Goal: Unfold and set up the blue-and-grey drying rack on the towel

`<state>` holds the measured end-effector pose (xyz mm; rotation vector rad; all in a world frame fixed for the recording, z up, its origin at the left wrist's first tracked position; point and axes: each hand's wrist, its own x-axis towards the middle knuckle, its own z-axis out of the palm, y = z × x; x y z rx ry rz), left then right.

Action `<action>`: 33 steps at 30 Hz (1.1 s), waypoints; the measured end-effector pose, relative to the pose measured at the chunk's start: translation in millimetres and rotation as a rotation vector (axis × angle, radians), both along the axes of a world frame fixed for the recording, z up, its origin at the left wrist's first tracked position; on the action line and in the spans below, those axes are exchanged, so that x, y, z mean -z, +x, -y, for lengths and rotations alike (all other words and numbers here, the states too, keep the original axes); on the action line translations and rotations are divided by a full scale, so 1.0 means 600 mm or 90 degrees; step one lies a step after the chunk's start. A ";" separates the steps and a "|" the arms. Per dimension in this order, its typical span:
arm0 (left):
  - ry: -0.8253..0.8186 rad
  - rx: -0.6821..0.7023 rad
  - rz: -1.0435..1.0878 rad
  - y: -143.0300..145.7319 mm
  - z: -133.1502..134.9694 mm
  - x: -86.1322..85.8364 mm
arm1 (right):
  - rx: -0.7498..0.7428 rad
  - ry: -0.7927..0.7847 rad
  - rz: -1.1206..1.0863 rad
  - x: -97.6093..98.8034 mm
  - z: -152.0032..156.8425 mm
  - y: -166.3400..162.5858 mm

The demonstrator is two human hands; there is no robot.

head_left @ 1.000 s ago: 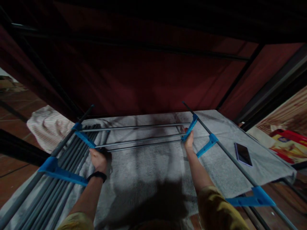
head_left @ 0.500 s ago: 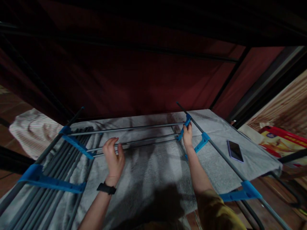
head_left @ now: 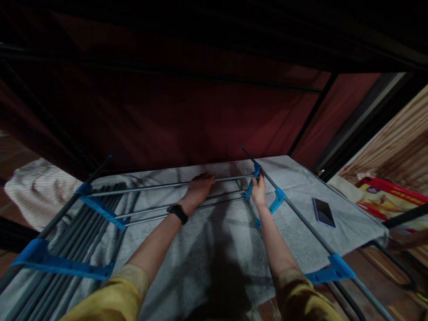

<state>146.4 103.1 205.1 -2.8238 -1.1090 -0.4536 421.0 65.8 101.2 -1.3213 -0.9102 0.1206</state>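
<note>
REST | your dark phone [head_left: 323, 212] lies flat near the right edge of the grey blanket [head_left: 354, 225] | striped cloth [head_left: 36, 191] off its far-left corner | red-and-yellow printed pack [head_left: 384, 198] beyond its right edge | dark red fabric [head_left: 187, 120] behind its far edge

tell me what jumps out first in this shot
The bright blue connectors on the grey rods stand out in the dim scene, running down both sides of the rack. At centre, the left hand lies on the far rod while the right hand holds a blue connector on the right rail. A phone lies on the grey towel to the right.
</note>
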 end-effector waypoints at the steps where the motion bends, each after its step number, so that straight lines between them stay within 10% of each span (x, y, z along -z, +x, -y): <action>1: 0.010 -0.011 0.010 -0.003 -0.001 0.000 | 0.001 -0.004 0.012 0.002 0.000 0.000; 33: 0.007 -0.006 0.029 -0.004 -0.010 -0.021 | -0.002 -0.015 -0.006 0.008 -0.004 -0.002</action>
